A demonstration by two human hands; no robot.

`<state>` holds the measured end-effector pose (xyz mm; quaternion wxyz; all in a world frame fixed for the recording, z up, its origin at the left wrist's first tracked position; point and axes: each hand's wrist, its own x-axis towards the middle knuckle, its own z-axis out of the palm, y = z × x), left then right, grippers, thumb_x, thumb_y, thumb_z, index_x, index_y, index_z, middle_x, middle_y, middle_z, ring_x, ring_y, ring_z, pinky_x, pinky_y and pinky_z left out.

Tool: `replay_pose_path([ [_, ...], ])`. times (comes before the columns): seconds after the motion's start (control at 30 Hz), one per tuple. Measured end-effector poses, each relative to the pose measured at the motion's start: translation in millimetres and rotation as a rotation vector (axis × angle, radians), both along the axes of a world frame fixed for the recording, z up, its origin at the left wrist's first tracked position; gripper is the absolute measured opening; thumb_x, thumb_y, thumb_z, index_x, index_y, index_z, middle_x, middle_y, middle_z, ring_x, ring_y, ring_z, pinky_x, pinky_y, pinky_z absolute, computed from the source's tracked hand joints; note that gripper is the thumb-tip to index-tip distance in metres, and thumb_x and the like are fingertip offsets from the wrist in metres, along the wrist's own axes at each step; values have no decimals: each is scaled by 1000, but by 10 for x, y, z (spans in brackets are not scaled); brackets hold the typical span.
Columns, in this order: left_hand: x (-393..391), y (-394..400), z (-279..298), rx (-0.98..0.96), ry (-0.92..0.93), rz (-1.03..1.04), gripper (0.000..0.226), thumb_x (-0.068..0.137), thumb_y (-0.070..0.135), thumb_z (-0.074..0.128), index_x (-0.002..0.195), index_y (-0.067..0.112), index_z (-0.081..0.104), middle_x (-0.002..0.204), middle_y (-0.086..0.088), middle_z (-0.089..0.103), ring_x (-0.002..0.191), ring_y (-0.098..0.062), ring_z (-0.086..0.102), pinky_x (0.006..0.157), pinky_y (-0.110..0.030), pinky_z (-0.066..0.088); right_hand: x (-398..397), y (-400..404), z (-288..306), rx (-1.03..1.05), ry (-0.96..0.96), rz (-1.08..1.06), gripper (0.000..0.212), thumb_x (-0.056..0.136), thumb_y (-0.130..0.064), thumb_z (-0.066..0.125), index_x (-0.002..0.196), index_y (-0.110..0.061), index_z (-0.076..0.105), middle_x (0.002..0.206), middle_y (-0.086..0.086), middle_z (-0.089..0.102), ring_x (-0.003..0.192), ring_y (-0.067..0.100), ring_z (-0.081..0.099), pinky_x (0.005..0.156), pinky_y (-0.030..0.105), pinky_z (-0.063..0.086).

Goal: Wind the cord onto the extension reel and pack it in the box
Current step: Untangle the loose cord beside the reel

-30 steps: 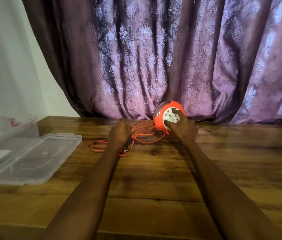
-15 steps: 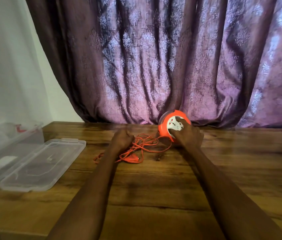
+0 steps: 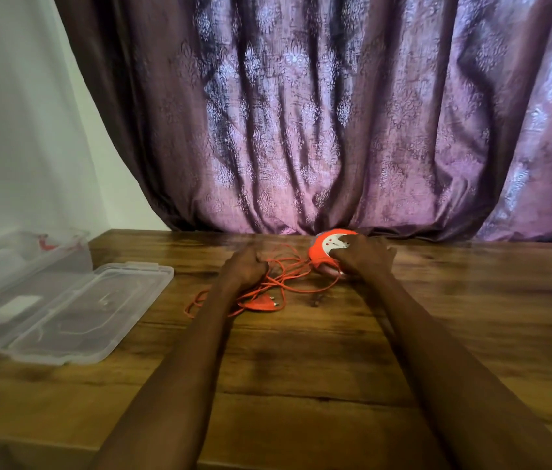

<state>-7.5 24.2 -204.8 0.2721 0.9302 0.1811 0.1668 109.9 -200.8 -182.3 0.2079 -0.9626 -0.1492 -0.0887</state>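
The orange extension reel (image 3: 322, 251) with a white socket face stands on the wooden table (image 3: 301, 368) near the curtain. My right hand (image 3: 362, 257) grips it from the right and front. A loose tangle of orange cord (image 3: 288, 276) lies on the table left of the reel. My left hand (image 3: 244, 268) is curled around part of that cord. The orange plug (image 3: 257, 304) lies flat just in front of my left hand. A clear plastic box (image 3: 23, 266) stands open at the far left.
The box's clear lid (image 3: 74, 313) lies flat on the table beside the box, hinged open toward me. A purple patterned curtain (image 3: 335, 113) hangs right behind the reel. A white wall (image 3: 13, 113) fills the left. A small dark object (image 3: 317, 300) lies by the cord.
The view has tilted up, so the table sits lower in frame. The cord bundle has been drawn nearer, and the plug now shows in front of my left hand. Right hand stays on the reel.
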Motion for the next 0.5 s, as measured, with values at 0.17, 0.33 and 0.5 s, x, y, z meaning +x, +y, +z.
replay_pose_path([
  [0.17, 8, -24, -10, -178, -112, 5, 41, 90, 39, 44, 123, 15, 50, 118, -15, 66, 105, -33, 65, 93, -48, 52, -38, -5, 20, 95, 9, 33, 56, 77, -56, 66, 130, -40, 61, 137, 5, 60, 130, 34, 48, 107, 50, 34],
  [0.33, 56, -119, 1, -669, -291, -154, 22, 86, 7, 60, 107, 2, 67, 91, -22, 71, 74, -30, 64, 74, -52, 53, -163, -14, -6, 361, -128, 55, 57, 84, -54, 61, 138, -44, 44, 133, 12, 57, 124, 36, 51, 103, 48, 42],
  [0.5, 48, -128, 44, -661, -345, -229, 22, 85, -4, 65, 105, 3, 70, 94, -16, 72, 79, -24, 62, 71, -34, 50, -235, 27, 48, 492, -218, 54, 61, 86, -55, 63, 142, -38, 44, 130, 12, 61, 122, 37, 53, 102, 46, 42],
])
